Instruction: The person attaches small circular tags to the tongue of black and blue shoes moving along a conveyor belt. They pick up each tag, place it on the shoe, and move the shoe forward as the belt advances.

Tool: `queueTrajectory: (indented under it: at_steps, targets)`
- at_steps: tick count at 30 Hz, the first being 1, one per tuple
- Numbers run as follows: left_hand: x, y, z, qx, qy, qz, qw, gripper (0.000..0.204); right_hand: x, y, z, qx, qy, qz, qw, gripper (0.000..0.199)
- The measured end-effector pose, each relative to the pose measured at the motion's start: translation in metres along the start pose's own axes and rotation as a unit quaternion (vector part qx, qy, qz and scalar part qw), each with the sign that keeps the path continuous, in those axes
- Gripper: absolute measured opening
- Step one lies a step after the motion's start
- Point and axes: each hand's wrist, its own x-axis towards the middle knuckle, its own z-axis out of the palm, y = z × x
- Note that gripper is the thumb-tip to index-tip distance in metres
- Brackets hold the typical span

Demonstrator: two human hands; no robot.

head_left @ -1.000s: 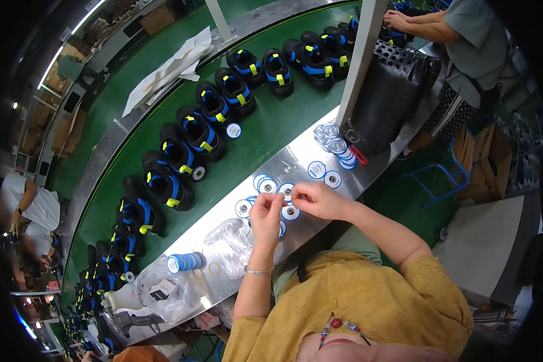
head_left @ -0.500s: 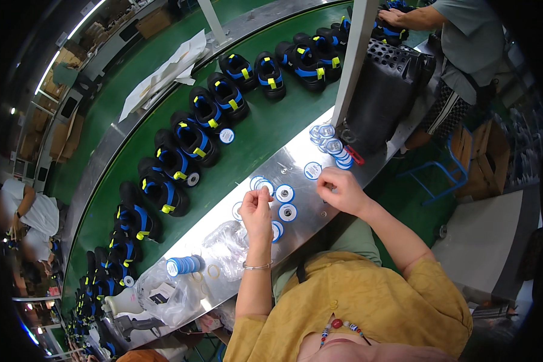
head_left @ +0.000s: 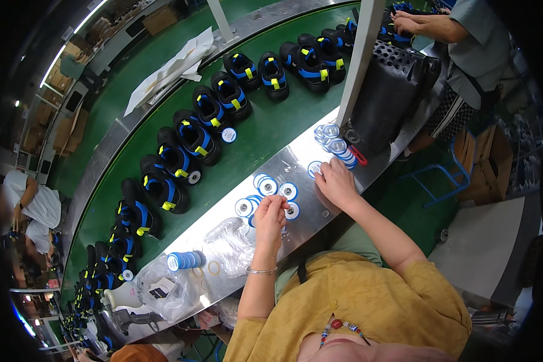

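Observation:
My left hand (head_left: 271, 218) is closed in a pinch above a cluster of round white discs with blue rims (head_left: 268, 187). Whatever its fingertips hold is too small to make out. To the right, my right hand (head_left: 338, 183) has its fingers bent together, the tips on the edge of a single blue-rimmed disc (head_left: 314, 168). Its fingers partly cover that disc. Some discs in the cluster show a dark round centre. Just beyond my right hand lies an overlapping row of more such discs (head_left: 339, 146), with a red-handled tool (head_left: 359, 155) beside it.
A stack of blue-rimmed discs (head_left: 186, 260), rubber bands (head_left: 214, 267) and clear plastic bags (head_left: 226, 238) lie left on the metal bench. Beyond, black-and-blue shoes (head_left: 197, 137) line a green conveyor (head_left: 271, 123). A white post (head_left: 360, 63) and black bin (head_left: 387, 90) stand right; a co-worker (head_left: 476, 48) is behind.
My left hand has moved right and slightly down over the cluster, uncovering discs on its left. My right hand's fingertips have shifted a little up and left onto the single disc.

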Motion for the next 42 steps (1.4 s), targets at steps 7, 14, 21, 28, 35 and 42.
queueTrajectory:
  at_steps: [7,14,21,28,35,42]
  targets:
    - [-0.001,-0.01,0.003,0.009,-0.006,0.02,1.0,0.015,-0.01,-0.026,-0.041,0.213,0.002,0.003,0.977,0.018]
    - [-0.003,-0.023,0.028,0.061,-0.002,0.051,0.997,0.013,-0.014,-0.042,-0.003,0.572,-0.119,0.09,0.807,0.009]
    - [0.0,-0.025,0.028,0.048,0.004,0.047,0.998,0.014,-0.008,-0.046,-0.006,0.665,-0.123,0.194,0.711,0.006]
    - [0.003,-0.023,0.03,0.026,-0.001,0.039,0.999,0.018,-0.004,-0.041,-0.005,0.635,-0.017,0.157,0.756,0.006]
    - [0.007,-0.032,0.037,0.111,0.013,0.13,0.985,0.021,0.007,-0.035,-0.001,0.701,-0.035,0.218,0.678,0.008]
    - [0.015,-0.027,0.03,0.011,0.054,0.063,0.997,0.022,0.012,-0.037,-0.01,0.76,0.006,0.197,0.619,0.007]
